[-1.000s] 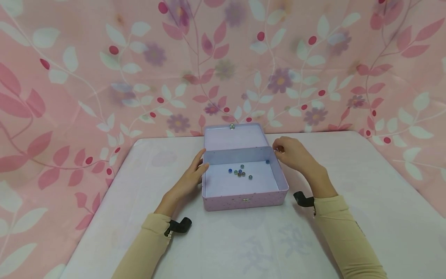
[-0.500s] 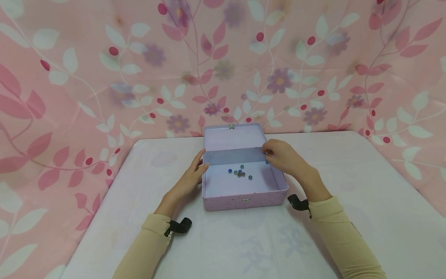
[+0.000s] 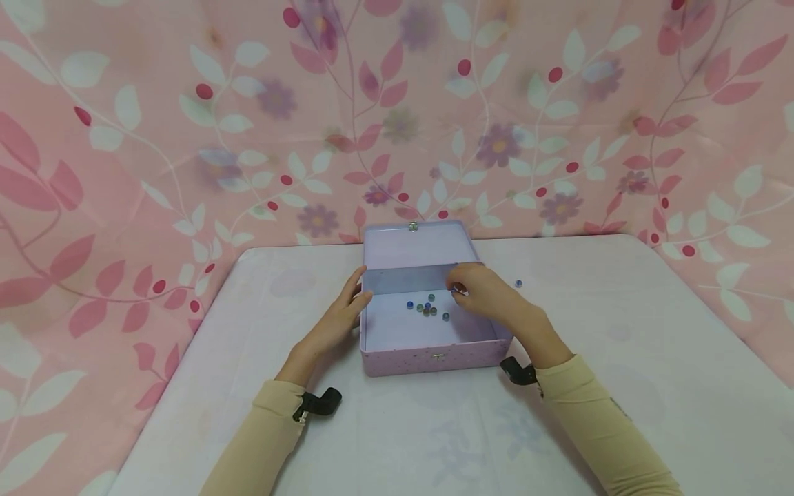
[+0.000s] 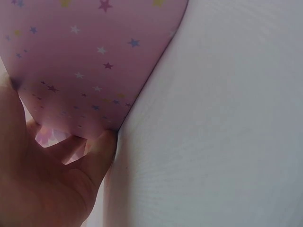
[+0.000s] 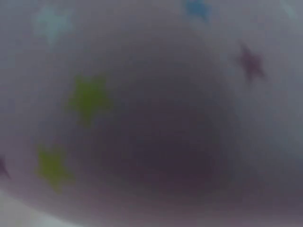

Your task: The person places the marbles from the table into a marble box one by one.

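Note:
A purple tin box [image 3: 403,363] stands on the table with its hinged lid [image 3: 422,246] raised at the back. Several glass marbles [image 3: 420,308] lie on its floor, mostly near the middle. My left hand [image 3: 335,318] grips the box's left side, thumb at the rim; in the left wrist view its fingers wrap around the corner of the star-patterned wall [image 4: 80,61]. Inside the right part of the box, my right hand [image 3: 490,295] pinches a small marble [image 3: 456,290], mostly hidden by the fingers. The right wrist view has only a blurred, dark starred wall [image 5: 156,118].
One loose blue marble [image 3: 518,284] lies on the white-covered table [image 3: 397,434], right of the box. A pink floral cloth [image 3: 397,124] hangs behind the table. Each wrist carries a black camera mount [image 3: 322,401].
From beside the box's right rim, my right hand has moved left and down into the box, uncovering a blue marble on the table. My left hand has stayed put.

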A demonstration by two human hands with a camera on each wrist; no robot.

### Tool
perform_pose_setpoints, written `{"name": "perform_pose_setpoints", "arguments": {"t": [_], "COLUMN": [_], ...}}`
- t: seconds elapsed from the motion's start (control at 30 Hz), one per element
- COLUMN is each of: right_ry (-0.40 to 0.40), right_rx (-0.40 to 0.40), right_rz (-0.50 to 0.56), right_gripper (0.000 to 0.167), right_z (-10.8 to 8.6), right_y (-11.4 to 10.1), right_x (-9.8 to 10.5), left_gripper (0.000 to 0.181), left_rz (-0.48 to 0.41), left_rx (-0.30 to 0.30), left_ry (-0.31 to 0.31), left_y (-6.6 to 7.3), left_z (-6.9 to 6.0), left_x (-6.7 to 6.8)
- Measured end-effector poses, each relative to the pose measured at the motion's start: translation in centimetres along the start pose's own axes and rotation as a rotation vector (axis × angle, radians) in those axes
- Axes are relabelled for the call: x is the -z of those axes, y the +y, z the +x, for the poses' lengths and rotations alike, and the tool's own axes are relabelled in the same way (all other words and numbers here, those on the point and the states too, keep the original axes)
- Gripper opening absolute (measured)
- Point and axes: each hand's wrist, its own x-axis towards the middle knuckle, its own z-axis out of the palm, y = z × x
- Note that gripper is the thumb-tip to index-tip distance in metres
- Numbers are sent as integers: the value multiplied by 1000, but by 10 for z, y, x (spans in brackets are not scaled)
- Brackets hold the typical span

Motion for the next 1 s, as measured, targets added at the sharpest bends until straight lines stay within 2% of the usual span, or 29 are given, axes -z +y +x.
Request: {"name": "perform_pose_setpoints", "arguments": {"t": [0.17,0.5,0.73,1.0], "right_ry": [-27,-130,-189,-236], "right_rx": [13,-34,-77,-74], "right_rz": [-1,-12,-14,-28], "right_gripper": [7,9,9,12], "right_z": [1,0,-1,-2], "right_y": [-3,-8,-11,-10], "right_x": [-8,-25,-25,-25], "left_gripper": [68,68,67,68], "left_rz": [5,0,-1,-1], "left_rx": [5,2,8,11], "left_ry": [1,8,12,9], "left_y": [0,-1,-2,-2], "left_z": [0,0,0,2], "left_x": [0,-1,-1,0]}}
